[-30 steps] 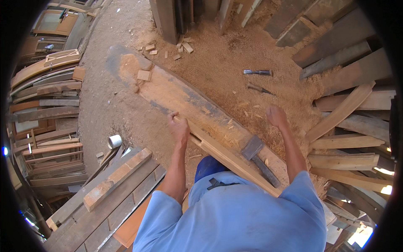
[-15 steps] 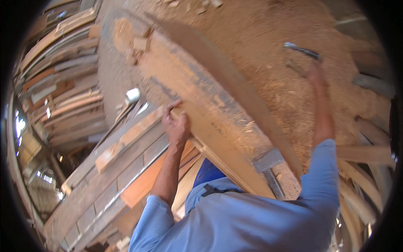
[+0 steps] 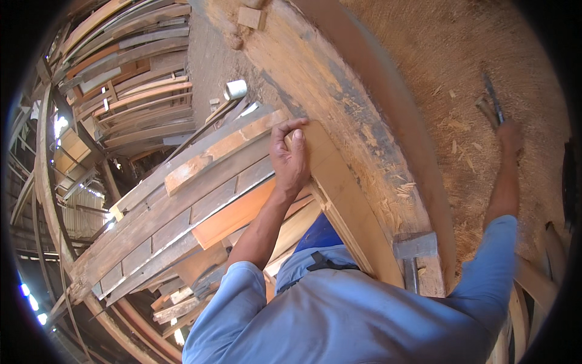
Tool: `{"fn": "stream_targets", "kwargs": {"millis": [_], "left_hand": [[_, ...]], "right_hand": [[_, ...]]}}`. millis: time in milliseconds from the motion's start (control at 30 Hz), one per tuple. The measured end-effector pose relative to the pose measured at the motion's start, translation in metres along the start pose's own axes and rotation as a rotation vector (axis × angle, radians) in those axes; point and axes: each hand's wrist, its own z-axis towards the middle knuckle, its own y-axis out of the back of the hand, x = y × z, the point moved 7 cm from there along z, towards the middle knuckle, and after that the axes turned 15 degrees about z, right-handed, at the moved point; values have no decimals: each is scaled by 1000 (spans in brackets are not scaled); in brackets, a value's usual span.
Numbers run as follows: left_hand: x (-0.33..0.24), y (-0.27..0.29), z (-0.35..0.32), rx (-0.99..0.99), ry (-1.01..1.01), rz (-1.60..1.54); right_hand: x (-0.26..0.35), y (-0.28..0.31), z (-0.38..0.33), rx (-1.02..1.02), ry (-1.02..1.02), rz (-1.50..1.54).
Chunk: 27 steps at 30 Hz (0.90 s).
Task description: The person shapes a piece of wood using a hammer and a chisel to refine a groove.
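My left hand (image 3: 291, 156) is closed over the far end of a pale wooden board (image 3: 357, 200), its fingers curled on the corner. The board lies lengthwise along a long, worn wooden workbench (image 3: 339, 79), and its near end reaches my body. My right hand (image 3: 510, 137) is stretched out to the right, above the ground and away from the bench. It grips a narrow, dark metal tool (image 3: 494, 97); a short brown wooden part (image 3: 485, 110) shows beside it. Blur hides the tool's exact kind.
A grey metal block (image 3: 415, 246) with a bar sits at the bench's near end. Planks (image 3: 212, 182) lie stacked to my left, near a white cup-like container (image 3: 235, 90). More lumber (image 3: 145, 79) is piled far left. Wood shavings (image 3: 473, 151) litter the ground.
My view has shifted, so the bench and left hand appear farther right. My left hand stays on the board's end. The tool in my right hand has turned to point more away from me.
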Motion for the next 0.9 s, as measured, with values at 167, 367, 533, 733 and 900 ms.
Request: {"fn": "stream_targets", "kwargs": {"millis": [167,367,533,733,900], "left_hand": [[5,2,1,-11,-40,-179],[23,3,1,-82,-132,-110],[15,-6,14,27,-151,-43],[-147,60,-24,-94,-833,592],[-211,50,-96,423,-1194,555]], "right_hand": [[-10,-55,-20,274,154,548],[-7,16,-167,86,144,1070],[-2,138,-334,-46,355,1189],[41,214,-481,37,605,961],[112,207,-556,222,841,958]]}}
